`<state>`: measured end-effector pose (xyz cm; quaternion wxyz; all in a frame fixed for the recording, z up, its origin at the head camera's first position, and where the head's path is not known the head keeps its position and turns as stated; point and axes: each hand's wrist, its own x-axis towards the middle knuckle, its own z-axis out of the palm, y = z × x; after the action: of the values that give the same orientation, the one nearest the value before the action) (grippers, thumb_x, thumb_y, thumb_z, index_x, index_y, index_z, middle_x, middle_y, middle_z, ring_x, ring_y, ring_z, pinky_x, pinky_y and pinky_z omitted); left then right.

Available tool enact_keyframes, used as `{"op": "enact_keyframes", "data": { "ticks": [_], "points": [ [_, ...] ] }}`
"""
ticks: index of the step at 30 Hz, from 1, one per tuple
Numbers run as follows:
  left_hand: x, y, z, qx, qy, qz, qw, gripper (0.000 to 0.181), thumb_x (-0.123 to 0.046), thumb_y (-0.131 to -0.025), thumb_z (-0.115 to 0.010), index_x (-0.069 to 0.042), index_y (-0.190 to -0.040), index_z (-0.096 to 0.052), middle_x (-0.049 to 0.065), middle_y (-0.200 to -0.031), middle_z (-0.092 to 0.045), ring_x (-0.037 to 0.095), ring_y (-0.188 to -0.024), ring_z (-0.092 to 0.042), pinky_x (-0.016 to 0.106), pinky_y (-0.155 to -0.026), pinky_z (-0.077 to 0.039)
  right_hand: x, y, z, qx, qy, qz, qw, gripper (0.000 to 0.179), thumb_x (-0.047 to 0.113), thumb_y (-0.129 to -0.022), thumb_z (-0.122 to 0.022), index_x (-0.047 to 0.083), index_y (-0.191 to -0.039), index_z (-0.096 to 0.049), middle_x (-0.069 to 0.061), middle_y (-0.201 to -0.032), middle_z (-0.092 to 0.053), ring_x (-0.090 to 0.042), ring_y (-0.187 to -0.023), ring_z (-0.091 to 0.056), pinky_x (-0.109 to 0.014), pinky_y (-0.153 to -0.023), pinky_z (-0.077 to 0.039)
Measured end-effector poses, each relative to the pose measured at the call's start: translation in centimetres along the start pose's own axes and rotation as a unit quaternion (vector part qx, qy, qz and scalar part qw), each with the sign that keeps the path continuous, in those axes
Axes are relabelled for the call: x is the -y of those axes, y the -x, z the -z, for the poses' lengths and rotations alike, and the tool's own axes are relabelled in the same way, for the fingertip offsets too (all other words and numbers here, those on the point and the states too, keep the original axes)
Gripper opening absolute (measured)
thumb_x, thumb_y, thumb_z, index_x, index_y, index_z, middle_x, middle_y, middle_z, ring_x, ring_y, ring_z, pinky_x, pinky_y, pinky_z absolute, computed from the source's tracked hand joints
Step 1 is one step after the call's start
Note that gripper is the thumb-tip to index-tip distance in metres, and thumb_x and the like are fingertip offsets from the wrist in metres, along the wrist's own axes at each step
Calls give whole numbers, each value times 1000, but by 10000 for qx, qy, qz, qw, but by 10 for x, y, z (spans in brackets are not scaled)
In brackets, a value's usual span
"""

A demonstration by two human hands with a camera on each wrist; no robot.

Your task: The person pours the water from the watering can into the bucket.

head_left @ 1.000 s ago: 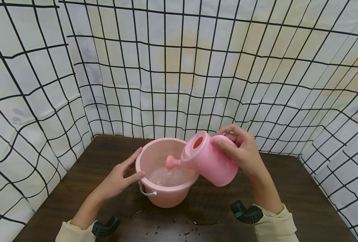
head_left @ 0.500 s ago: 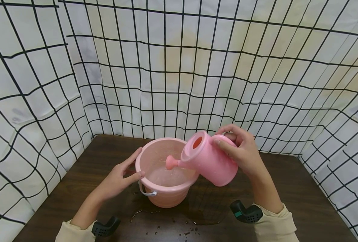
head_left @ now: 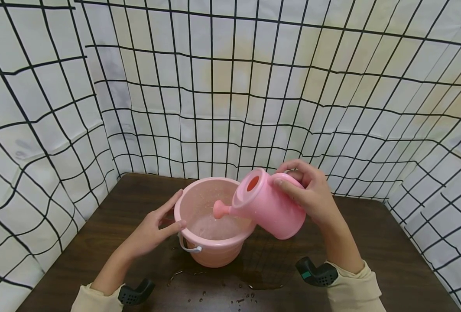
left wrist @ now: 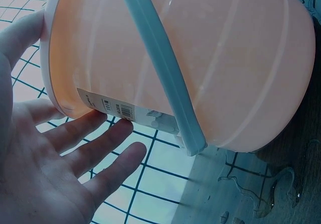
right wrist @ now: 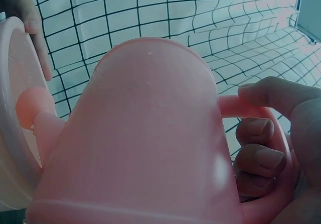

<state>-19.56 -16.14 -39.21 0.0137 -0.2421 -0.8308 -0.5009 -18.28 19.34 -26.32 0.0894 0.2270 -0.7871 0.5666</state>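
Note:
A pink watering can (head_left: 271, 208) is tilted toward the left, its round spout head (head_left: 220, 209) over the mouth of a pale pink bucket (head_left: 216, 251). My right hand (head_left: 312, 190) grips the can's handle; in the right wrist view the fingers (right wrist: 258, 156) curl through the handle loop and the thumb lies on top. Shallow water (head_left: 219, 229) lies in the bucket, which stands upright. Against the bucket's left rim rests my left hand (head_left: 154, 229), its fingers spread and fairly straight. The left wrist view has the fingertips (left wrist: 123, 128) at the bucket's side, near a barcode label (left wrist: 108, 105).
The bucket's pale handle (head_left: 189, 248) hangs down its side. Spilled water (head_left: 261, 281) and scattered drops wet the dark wood table (head_left: 371, 242) in front of the bucket. White walls with a black grid (head_left: 230, 108) close in the back and sides.
Ripples and drips seen under the spout a second ago have faded. The watering can has shifted very slightly left; my left hand and the bucket look still.

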Motion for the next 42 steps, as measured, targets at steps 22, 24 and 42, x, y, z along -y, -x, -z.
{"op": "enact_keyframes", "data": {
  "ticks": [22, 24, 42],
  "points": [
    [-1, 0, 0, 11, 69, -22, 10000, 72, -22, -89, -59, -37, -145, -17, 0, -146, -33, 14, -102, -58, 25, -81, -49, 1, -3, -2, 80, 27, 20, 10000, 13, 16, -84, -65, 11, -93, -58, -8, -68, -63, -19, -56, -54, -35, -48, -50],
    [0, 0, 0, 9, 80, -26, 10000, 72, -21, -89, -59, -37, -145, -17, 0, -146, -33, 15, -102, -58, 25, -81, -49, 1, -3, -2, 67, 94, 23, 9999, 13, 17, -84, -65, 12, -93, -58, -7, -68, -63, -19, -56, -54, -35, -48, -50],
    [-1, 1, 0, 5, 62, -49, 10000, 71, -21, -89, -59, -33, -146, -18, 0, -145, -34, 9, -99, -59, 25, -81, -49, 2, -4, -4, 122, 47, 97, 9999, 13, 15, -84, -65, 12, -94, -58, -8, -66, -61, -19, -54, -53, -34, -46, -49]
  ]
}}
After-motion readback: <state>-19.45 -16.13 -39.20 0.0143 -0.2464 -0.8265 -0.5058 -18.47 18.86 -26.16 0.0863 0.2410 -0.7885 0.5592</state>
